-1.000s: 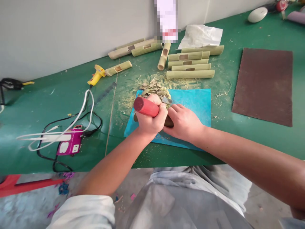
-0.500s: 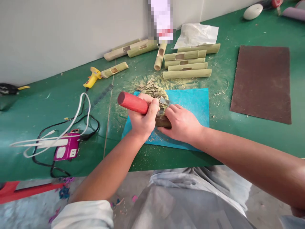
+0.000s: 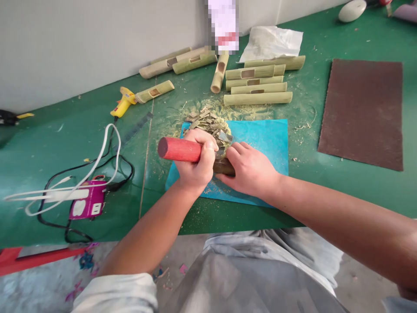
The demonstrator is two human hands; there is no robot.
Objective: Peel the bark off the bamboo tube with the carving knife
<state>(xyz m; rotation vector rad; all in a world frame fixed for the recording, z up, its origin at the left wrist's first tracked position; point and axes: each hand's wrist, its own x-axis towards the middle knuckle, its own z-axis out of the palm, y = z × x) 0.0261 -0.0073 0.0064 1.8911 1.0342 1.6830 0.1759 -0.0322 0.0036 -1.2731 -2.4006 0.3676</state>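
My left hand (image 3: 197, 163) is wrapped round the thick red wooden handle (image 3: 179, 149) of a tool whose working end is mostly hidden behind my fingers. A brown length of bamboo (image 3: 223, 167) lies crosswise between my hands. My right hand (image 3: 249, 167) is closed over its right end, so most of the piece is covered. Beneath both hands is a blue sheet (image 3: 260, 134). Just beyond my left hand, a heap of bamboo chips (image 3: 206, 119) rests at the sheet's far left corner.
Cut bamboo tubes (image 3: 257, 99) with rectangular openings lie at the back, beside white paper (image 3: 272, 42). A yellow glue gun (image 3: 124, 102) touches another tube. Tangled cables and a purple box (image 3: 87, 201) are at left. A dark brown sheet (image 3: 361, 113) lies right.
The red handle has tipped slightly down and left, my left hand turning with it. My right hand stays on the bamboo. The view has shifted a little.
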